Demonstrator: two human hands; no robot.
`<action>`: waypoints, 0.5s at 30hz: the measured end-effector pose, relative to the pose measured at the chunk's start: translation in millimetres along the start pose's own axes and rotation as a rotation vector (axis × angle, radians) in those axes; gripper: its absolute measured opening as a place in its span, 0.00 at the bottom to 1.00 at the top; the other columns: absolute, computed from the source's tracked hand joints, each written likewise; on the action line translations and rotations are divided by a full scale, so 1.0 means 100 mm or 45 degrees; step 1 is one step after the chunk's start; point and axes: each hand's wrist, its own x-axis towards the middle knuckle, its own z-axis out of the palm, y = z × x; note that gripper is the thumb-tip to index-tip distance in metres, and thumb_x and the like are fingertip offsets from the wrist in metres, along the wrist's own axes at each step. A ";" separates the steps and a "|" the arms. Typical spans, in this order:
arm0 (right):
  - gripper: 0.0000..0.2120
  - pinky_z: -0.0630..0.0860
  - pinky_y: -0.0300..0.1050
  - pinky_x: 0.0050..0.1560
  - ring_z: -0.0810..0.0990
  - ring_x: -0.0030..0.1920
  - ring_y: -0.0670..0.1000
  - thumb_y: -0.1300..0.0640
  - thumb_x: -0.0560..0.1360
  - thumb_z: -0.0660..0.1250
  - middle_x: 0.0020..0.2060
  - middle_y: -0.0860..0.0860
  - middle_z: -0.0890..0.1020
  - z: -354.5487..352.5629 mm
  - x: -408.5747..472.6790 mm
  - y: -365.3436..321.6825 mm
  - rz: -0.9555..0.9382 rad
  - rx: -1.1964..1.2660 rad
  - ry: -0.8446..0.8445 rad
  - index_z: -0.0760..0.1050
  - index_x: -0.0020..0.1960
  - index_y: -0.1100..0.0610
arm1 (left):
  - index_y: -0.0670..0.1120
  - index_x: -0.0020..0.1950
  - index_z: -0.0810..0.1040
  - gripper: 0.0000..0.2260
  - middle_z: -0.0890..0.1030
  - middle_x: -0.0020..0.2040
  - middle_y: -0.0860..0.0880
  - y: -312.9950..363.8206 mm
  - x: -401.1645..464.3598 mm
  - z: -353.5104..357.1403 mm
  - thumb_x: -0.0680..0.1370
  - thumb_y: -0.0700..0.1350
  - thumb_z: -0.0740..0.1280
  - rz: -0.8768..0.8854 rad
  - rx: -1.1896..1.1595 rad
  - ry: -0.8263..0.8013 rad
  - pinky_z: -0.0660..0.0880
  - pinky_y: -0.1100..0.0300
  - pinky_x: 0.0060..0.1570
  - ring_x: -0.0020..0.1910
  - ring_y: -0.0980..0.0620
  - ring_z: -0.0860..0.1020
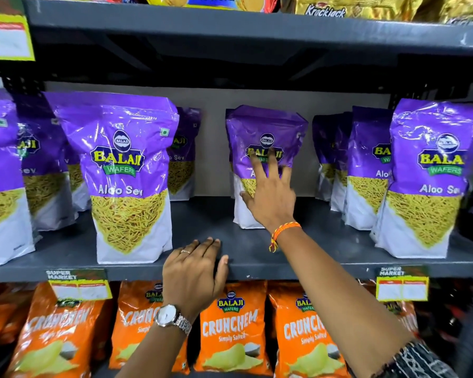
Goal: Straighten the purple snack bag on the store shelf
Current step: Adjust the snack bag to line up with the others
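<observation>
— Grey store shelf [257,241], head view: where is the purple snack bag [268,132]?
— Standing alone mid-shelf, set back, apart from its neighbours; its top leans slightly. The right hand [271,197] covers its lower front, fingers spread flat against it, gripping nothing.
— And the left hand [194,271]?
— Lying open, palm down on the shelf's front edge. Price tags [79,287] are blurred, unreadable.

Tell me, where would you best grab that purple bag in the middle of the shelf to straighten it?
Probably by the upper sides of the purple snack bag, coming from the front. It stands upright and set back on the shelf, with open gaps either side, so fingers can wrap its edges. The right hand already lies spread flat on its front; the left hand rests on the shelf edge.
</observation>
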 end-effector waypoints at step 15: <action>0.47 0.82 0.57 0.46 0.63 0.72 0.63 0.40 0.73 0.74 0.84 0.52 0.52 -0.46 -0.52 -0.05 0.012 -0.005 0.079 0.51 0.83 0.41 | 0.44 0.56 0.86 0.22 0.87 0.53 0.44 0.04 -0.02 -0.08 0.79 0.55 0.57 -0.037 -0.046 -0.056 0.78 0.51 0.51 0.52 0.42 0.85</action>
